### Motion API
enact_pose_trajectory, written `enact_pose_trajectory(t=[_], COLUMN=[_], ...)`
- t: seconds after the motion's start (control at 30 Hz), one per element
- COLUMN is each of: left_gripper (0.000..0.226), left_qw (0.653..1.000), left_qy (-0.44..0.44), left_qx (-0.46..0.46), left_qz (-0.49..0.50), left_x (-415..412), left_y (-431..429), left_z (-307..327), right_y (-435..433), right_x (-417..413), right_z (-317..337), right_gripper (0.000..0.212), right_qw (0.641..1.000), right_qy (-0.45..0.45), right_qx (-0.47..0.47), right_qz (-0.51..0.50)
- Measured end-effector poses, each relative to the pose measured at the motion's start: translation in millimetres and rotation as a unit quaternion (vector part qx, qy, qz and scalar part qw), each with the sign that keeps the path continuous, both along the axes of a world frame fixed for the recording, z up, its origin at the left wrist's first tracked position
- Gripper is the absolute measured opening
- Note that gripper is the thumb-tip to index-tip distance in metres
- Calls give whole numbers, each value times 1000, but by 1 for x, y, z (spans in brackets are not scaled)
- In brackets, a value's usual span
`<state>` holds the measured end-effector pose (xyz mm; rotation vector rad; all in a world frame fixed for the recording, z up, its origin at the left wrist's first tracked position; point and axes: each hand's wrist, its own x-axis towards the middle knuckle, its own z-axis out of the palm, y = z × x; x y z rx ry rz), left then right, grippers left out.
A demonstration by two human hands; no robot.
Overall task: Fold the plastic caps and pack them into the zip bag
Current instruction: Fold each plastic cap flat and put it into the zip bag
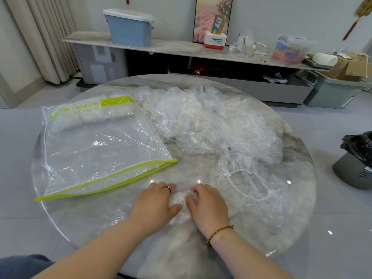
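A small folded clear plastic cap (181,200) lies on the round marble table (298,218) near its front edge. My left hand (155,204) and my right hand (207,206) sit on either side of it, fingers curled round the bundle. A clear zip bag (96,154) with a green zipper edge lies to the left, its mouth facing me. Several folded caps (88,117) sit at its far end. One unfolded cap (249,184) lies flat to the right of my hands. A big heap of loose caps (205,119) fills the table's far right.
A grey bin with a black liner (356,164) stands on the floor to the right. Behind the table runs a low TV cabinet (181,51) carrying a blue box (129,27) and clutter. Curtains (40,37) hang at the far left.
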<state>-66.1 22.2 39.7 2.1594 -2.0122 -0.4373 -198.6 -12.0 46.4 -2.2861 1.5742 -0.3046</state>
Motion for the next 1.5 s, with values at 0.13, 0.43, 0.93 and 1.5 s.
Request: enact_pose_trajectory(t=[0.13, 0.43, 0.93, 1.5], left_gripper=[29, 32, 23, 43], left_qw=[988, 986, 788, 951], left_qy=[133, 161, 567, -138], left_qx=[39, -13, -71, -103], left_qz=[63, 43, 229, 257], left_x=[10, 5, -6, 117], left_y=[0, 3, 4, 40], left_z=[3, 3, 17, 31], right_y=[-6, -4, -6, -4], right_x=[-1, 1, 9, 37], right_z=[-1, 3, 2, 9], right_gripper=[24, 20, 14, 9], right_qw=[998, 984, 806, 839], right_qy=[-52, -144, -471, -439], right_qx=[33, 91, 329, 301], right_qz=[-26, -44, -140, -112])
